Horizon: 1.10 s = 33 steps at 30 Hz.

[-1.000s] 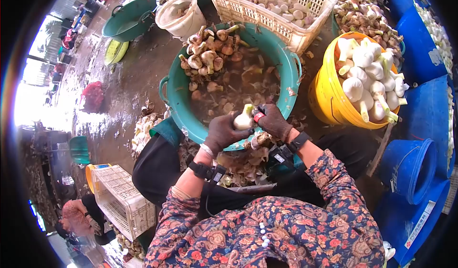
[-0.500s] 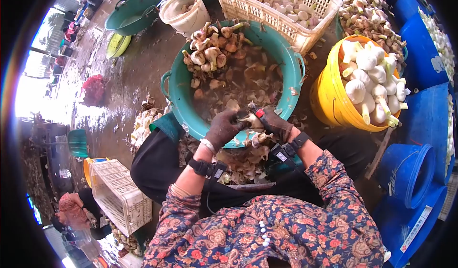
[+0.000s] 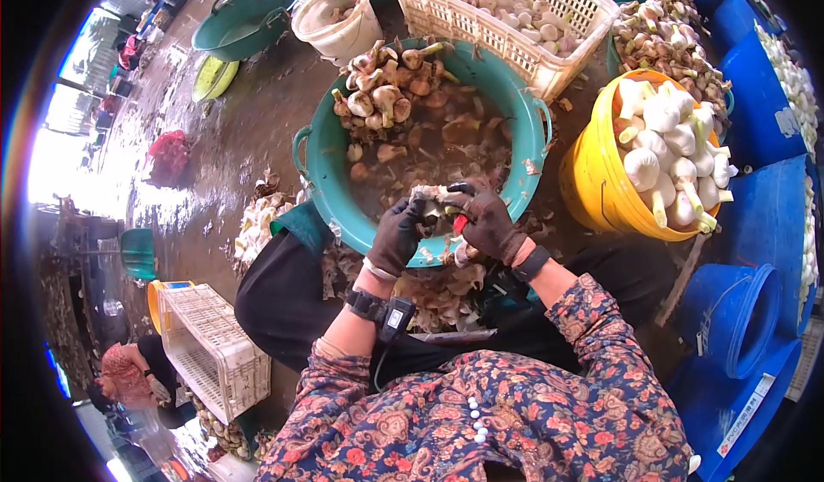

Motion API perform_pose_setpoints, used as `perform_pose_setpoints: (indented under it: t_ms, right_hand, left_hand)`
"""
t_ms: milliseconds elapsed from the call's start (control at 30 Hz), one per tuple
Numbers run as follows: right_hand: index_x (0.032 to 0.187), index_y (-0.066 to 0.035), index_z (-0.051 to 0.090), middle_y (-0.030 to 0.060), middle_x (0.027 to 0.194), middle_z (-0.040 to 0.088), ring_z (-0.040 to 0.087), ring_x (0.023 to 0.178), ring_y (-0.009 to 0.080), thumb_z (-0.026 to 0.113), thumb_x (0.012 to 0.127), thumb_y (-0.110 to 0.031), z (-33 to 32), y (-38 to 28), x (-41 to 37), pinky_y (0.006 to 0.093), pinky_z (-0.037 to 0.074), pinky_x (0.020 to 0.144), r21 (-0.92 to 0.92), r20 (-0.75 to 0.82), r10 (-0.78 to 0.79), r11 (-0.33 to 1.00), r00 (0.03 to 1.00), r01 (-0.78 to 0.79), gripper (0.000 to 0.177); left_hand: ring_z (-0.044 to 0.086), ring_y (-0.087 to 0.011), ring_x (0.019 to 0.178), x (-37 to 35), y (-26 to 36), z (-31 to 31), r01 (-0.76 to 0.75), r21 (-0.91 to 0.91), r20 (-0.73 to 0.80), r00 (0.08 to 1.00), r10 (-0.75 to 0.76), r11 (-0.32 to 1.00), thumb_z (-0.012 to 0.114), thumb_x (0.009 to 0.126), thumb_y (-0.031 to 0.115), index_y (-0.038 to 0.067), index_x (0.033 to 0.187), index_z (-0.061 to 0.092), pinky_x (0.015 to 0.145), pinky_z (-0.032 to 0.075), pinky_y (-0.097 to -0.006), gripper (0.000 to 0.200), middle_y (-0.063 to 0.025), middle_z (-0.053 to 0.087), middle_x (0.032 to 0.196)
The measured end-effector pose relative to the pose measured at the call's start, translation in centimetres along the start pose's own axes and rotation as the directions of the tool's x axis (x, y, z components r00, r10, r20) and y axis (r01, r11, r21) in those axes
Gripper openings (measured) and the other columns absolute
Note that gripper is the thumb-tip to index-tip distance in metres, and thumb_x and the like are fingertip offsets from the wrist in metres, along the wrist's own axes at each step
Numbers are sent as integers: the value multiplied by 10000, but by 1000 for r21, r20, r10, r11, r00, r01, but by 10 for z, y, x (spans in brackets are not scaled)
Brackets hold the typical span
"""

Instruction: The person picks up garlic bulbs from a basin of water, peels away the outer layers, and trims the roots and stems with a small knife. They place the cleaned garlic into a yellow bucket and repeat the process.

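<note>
My left hand, in a dark glove, is closed on a garlic bulb over the near side of the green tub. My right hand, gloved too, has its fingers closed at the bulb's right end. Something red shows beneath the right fingers; the rest of it is hidden. Unpeeled garlic is heaped at the tub's back left, and murky water with loose skins fills the rest.
A yellow bucket of white garlic stands at right, near blue bins and a blue bucket. Behind the tub are a white bucket and a crate. Another person is at lower left.
Both hands have risen slightly, and the bulb is now held sideways between them. My right hand has turned over it, so the red item shows lower. The other person's arm has shifted.
</note>
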State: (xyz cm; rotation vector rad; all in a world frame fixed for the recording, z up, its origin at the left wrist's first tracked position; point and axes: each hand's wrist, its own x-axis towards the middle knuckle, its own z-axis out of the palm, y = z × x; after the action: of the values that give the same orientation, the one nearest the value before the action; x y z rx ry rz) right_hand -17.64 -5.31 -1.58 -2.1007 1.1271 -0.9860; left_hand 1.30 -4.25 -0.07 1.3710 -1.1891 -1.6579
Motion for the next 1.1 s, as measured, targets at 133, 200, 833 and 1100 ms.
perform_pose_setpoints:
  t_ms: [133, 200, 833, 1100]
  right_hand:
    - [883, -78, 669, 40, 745, 584, 549, 650, 151, 670, 773, -146, 7, 29, -3, 272, 434, 578, 697, -36, 573, 602, 819, -390, 129]
    - [761, -117, 642, -70, 570, 468, 404, 467, 38, 692, 814, -268, -1, 34, 1, 206, 296, 427, 846, 208, 813, 131, 544, -518, 168]
    - [791, -30, 616, -42, 723, 581, 478, 650, 39, 722, 782, -126, 2, 10, 4, 210, 405, 579, 763, 58, 645, 464, 762, -451, 143]
    - [789, -10, 619, 33, 734, 644, 552, 666, 69, 755, 750, -166, 16, 15, -2, 235, 450, 605, 721, 33, 606, 536, 795, -439, 210]
  left_hand:
    - [576, -105, 815, -15, 11, 3, -37, -133, -21, 999, 35, 990, 567, 906, 187, 8, 1095, 588, 742, 472, -257, 261, -9, 634, 923]
    - [569, -79, 848, -32, 11, 5, -141, 85, 163, 979, 126, 986, 579, 901, 181, 10, 1016, 624, 759, 470, -235, 211, 15, 630, 915]
    - [581, -224, 974, 2, 7, 19, -378, 561, 46, 902, 428, 736, 745, 720, 99, 50, 1101, 620, 821, 465, -299, 404, -123, 585, 1089]
    - [633, -254, 771, -12, 3, 26, -420, 656, 24, 842, 538, 628, 733, 702, 58, 56, 877, 655, 667, 501, -327, 192, -101, 626, 854]
